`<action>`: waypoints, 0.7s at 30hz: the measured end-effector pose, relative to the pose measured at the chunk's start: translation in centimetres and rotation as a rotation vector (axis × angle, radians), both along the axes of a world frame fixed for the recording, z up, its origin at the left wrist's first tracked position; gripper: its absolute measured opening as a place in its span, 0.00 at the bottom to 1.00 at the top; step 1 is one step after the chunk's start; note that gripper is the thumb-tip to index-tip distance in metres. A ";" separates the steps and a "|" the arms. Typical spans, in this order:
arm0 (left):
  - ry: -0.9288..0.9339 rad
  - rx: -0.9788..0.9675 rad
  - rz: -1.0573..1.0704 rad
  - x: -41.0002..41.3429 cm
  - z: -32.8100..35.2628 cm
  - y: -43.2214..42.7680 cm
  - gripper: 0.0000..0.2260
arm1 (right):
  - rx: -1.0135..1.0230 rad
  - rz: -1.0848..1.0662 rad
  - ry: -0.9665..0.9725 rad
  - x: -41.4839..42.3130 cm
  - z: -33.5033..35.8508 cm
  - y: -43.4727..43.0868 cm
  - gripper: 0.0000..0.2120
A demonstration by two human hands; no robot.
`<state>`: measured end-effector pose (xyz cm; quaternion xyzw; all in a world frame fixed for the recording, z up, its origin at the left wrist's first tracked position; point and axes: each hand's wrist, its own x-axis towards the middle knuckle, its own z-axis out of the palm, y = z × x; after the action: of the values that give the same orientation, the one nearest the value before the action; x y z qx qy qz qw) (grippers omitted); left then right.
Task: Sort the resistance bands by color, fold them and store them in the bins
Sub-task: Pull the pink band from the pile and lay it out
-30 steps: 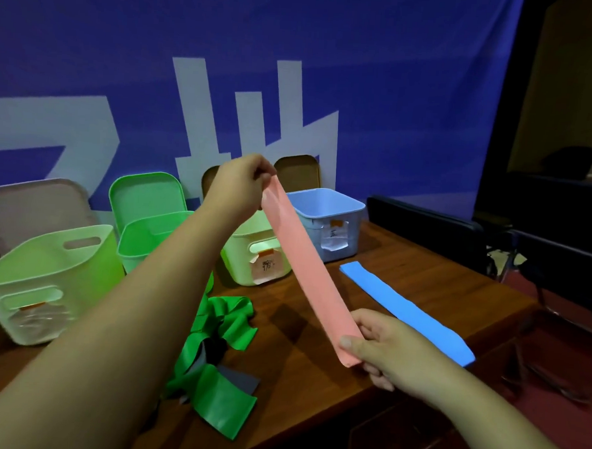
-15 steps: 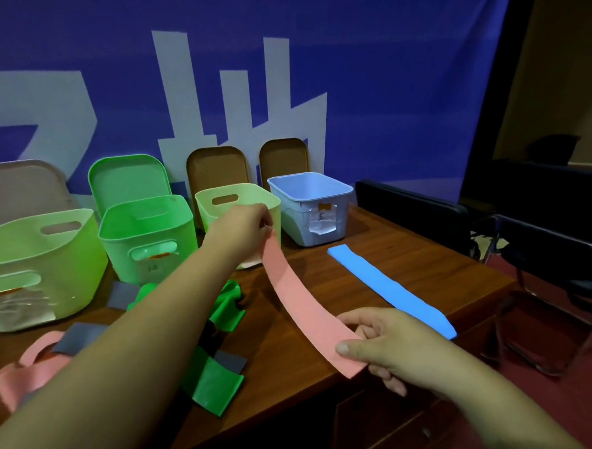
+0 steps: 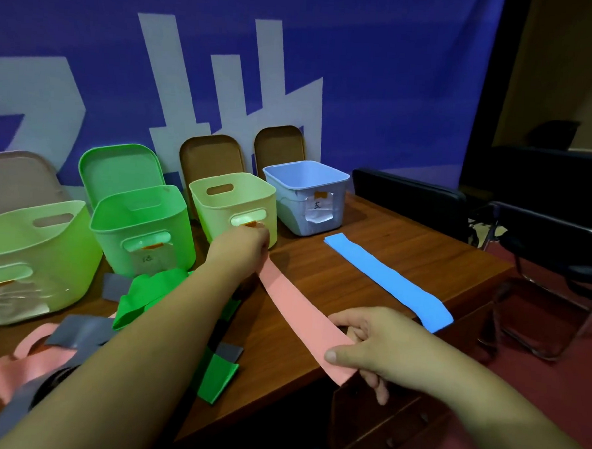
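I count four open bins in a row along the far side of the worktop [image 3: 371, 262]: a large light green bin [image 3: 29, 244] at far left, a green bin [image 3: 143, 223], a pale yellow-green bin [image 3: 234, 200] and a light blue bin [image 3: 306, 190]. Four lids lean on the blue banner [image 3: 380, 91] behind them: one beige lid [image 3: 12, 175], one green lid [image 3: 119, 167] and two brown lids [image 3: 209, 154].

The pink band [image 3: 297, 310] I am working is held out flat just above the wood. The left grip [image 3: 241, 252] is closed on its far end right before the pale yellow-green bin. The right grip [image 3: 377, 345] pinches its near end, thumb on top and fingers beneath, past the near edge.

One blue band [image 3: 387, 280] lies flat to the right, apart from the pink one. A second pink band [image 3: 20, 361] lies looped at near left. The green bands [image 3: 154, 292] and grey bands [image 3: 76, 329] are tangled there, and my left forearm crosses over the heap, so I cannot count them. A dark chair [image 3: 544, 237] stands off the right end.
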<state>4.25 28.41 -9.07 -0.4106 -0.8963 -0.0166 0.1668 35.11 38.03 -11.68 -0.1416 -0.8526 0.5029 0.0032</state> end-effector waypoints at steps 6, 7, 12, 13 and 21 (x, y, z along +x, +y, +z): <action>-0.017 -0.022 -0.026 0.0 -0.9 0.0 0.07 | 0.125 -0.047 -0.015 0.1 0.2 0.1 0.32; -0.020 -0.024 -0.028 0.0 -1.1 0.0 0.07 | 0.150 -0.057 -0.012 0.1 0.2 0.0 0.30; -0.045 -0.037 -0.006 0.2 -0.7 0.3 0.08 | 0.293 -0.133 0.009 0.3 0.4 -0.1 0.18; -0.052 -0.045 -0.005 0.4 -0.5 0.4 0.08 | 0.328 -0.140 0.014 0.3 0.5 -0.1 0.15; -0.209 -0.188 0.007 1.8 1.9 0.5 0.13 | 0.533 -0.216 -0.007 -0.6 1.1 -0.4 0.09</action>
<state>6.10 28.86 -7.14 -0.4172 -0.9078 0.0255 0.0332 34.53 37.66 -10.55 -0.2276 -0.9347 0.2574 0.0907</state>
